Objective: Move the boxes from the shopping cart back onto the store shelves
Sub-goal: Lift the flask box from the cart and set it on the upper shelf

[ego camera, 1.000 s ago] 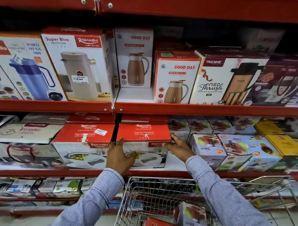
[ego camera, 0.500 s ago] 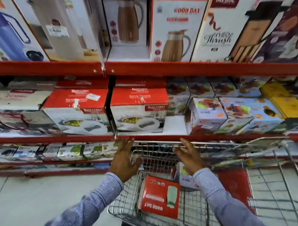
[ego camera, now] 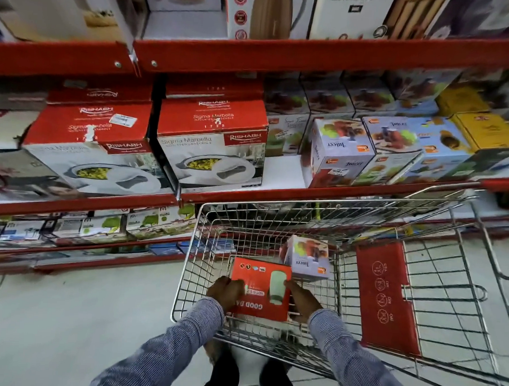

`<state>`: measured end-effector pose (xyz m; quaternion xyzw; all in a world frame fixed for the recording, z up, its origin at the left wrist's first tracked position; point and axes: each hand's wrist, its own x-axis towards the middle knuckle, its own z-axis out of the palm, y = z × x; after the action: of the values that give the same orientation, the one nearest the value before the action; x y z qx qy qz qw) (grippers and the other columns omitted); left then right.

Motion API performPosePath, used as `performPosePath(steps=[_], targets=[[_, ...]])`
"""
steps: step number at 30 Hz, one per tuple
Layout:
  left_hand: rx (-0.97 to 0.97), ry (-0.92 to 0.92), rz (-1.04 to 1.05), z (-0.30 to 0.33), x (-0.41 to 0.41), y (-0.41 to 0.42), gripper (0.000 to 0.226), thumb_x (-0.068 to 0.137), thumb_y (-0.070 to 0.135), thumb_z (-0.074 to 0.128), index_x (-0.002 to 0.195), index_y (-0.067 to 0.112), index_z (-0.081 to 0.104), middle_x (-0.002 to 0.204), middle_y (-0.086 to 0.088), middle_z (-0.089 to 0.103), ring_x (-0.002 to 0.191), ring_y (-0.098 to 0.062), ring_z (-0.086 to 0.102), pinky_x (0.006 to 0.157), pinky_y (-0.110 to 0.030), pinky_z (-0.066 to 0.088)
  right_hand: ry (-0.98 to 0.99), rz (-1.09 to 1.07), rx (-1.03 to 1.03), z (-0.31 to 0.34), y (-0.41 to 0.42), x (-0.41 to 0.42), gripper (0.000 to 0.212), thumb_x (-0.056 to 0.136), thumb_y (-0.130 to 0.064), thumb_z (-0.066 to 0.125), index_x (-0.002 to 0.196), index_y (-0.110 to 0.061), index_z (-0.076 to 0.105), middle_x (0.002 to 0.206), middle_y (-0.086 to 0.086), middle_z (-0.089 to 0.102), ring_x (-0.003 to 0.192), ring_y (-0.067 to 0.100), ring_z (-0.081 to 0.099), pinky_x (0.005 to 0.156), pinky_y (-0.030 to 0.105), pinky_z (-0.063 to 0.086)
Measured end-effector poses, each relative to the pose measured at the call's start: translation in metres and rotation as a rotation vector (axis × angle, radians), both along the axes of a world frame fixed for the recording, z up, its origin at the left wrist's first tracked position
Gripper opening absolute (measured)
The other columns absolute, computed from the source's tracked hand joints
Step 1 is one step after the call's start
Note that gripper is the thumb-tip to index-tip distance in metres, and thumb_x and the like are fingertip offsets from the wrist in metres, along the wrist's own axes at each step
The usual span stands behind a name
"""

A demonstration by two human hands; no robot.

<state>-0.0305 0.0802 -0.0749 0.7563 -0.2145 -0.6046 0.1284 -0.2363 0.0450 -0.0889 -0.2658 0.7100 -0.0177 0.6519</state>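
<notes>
A red "Good Day" box (ego camera: 260,289) lies flat in the wire shopping cart (ego camera: 186,265). My left hand (ego camera: 225,292) grips its left edge and my right hand (ego camera: 302,301) grips its right edge, both down inside the basket. Behind it stands a white and purple "Juicer" box (ego camera: 308,259), touching the red box's far corner. On the middle shelf (ego camera: 306,192) sits the red and white Sigma Marbella casserole box (ego camera: 213,144), with a bare white gap to its right.
More juicer boxes (ego camera: 339,152) and yellow boxes (ego camera: 483,130) fill the middle shelf's right side. A second casserole box (ego camera: 89,150) sits at left. Flask boxes line the upper shelf (ego camera: 282,52). The cart's red child-seat flap (ego camera: 385,297) is at right. Pale tiled floor lies at lower left.
My hands left the casserole box on the shelf, dropped into the cart and closed on the red Good Day box. My view tilted downward.
</notes>
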Motion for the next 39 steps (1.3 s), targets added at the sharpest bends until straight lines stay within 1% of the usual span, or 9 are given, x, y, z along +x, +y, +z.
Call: performPosePath(steps=[4,9,12,15,17,19,24,31,39], targets=[[-0.06,0.056,0.122,0.04,0.006,-0.007,0.031,0.049,0.029,0.055,0.073,0.011,0.064,0.078,-0.011,0.069,0.078,-0.029,0.065,0.077,-0.038,0.052,-0.045,-0.024,-0.213,0.028,-0.004,0.002,0.04,0.084,-0.057,0.048,0.099,-0.024,0.066,0.113,0.007,0.073,0.105,0.026,0.065,0.095,0.042,0.045],[-0.274,0.087,0.206,0.121,0.017,-0.012,0.008,0.075,0.019,0.056,0.073,0.013,0.061,0.086,-0.012,0.068,0.078,-0.028,0.06,0.077,-0.038,0.048,-0.045,0.0,-0.524,0.097,-0.012,0.002,0.05,0.082,-0.064,0.034,0.087,-0.033,0.072,0.1,0.006,0.076,0.096,0.027,0.069,0.095,0.05,0.051],[-0.491,0.067,0.225,0.17,0.026,-0.012,0.017,0.087,0.02,0.058,0.077,0.009,0.067,0.087,-0.017,0.074,0.083,-0.034,0.067,0.081,-0.047,0.057,-0.092,-0.086,-0.713,0.147,-0.017,0.007,0.032,0.084,-0.053,0.048,0.069,-0.04,0.073,0.096,0.005,0.077,0.095,0.032,0.069,0.091,0.054,0.053],[-0.691,0.015,0.227,0.215,0.037,-0.017,0.015,0.086,0.017,0.065,0.075,0.01,0.072,0.075,-0.008,0.078,0.068,-0.021,0.074,0.065,-0.034,0.061,-0.194,-0.072,-0.868,0.199,-0.03,0.015,0.033,0.093,-0.033,0.054,0.068,-0.033,0.076,0.067,-0.018,0.075,0.082,0.018,0.071,0.077,0.035,0.056],[-0.798,0.014,0.224,0.249,0.046,-0.023,0.009,0.086,0.011,0.065,0.082,0.009,0.073,0.064,0.0,0.076,0.057,-0.013,0.071,0.055,-0.025,0.058,-0.297,-0.062,-0.989,0.238,-0.037,0.02,0.021,0.093,-0.025,0.056,0.087,-0.029,0.076,0.066,-0.028,0.072,0.076,-0.002,0.07,0.07,0.017,0.054],[-0.881,0.005,0.238,0.281,0.054,-0.028,0.006,0.083,0.013,0.07,0.082,0.009,0.075,0.071,-0.005,0.077,0.064,-0.021,0.072,0.062,-0.032,0.059,-0.361,-0.053,-1.09,0.272,-0.047,0.026,0.012,0.088,-0.023,0.064,0.089,-0.027,0.075,0.072,-0.024,0.075,0.075,-0.007,0.07,0.067,0.009,0.053],[-1.088,-0.004,0.234,0.352,0.068,-0.032,0.01,0.081,0.016,0.072,0.085,0.007,0.075,0.066,0.0,0.077,0.054,-0.012,0.07,0.048,-0.02,0.054,-0.438,-0.022,-1.226,0.341,-0.069,0.05,0.024,0.071,-0.032,0.081,0.09,-0.017,0.08,0.086,0.001,0.08,0.086,0.022,0.076,0.079,0.045,0.062],[-1.388,-0.182,0.249,0.423,0.1,-0.034,0.014,0.08,0.029,0.071,0.088,0.018,0.077,0.084,0.0,0.08,0.079,-0.019,0.076,0.067,-0.033,0.061,-0.586,0.013,-1.362,0.42,-0.09,0.089,0.061,0.054,-0.048,0.084,0.102,-0.012,0.077,0.098,0.005,0.079,0.093,0.024,0.075,0.087,0.047,0.059],[-1.579,-0.442,0.196,0.461,0.134,-0.058,0.026,0.089,0.037,0.062,0.107,0.022,0.073,0.101,0.002,0.077,0.09,-0.01,0.073,0.074,-0.03,0.061,-0.649,0.067,-1.467,0.471,-0.111,0.126,0.034,0.075,-0.027,0.08,0.105,-0.012,0.076,0.098,0.005,0.079,0.095,0.023,0.075,0.087,0.05,0.059]])
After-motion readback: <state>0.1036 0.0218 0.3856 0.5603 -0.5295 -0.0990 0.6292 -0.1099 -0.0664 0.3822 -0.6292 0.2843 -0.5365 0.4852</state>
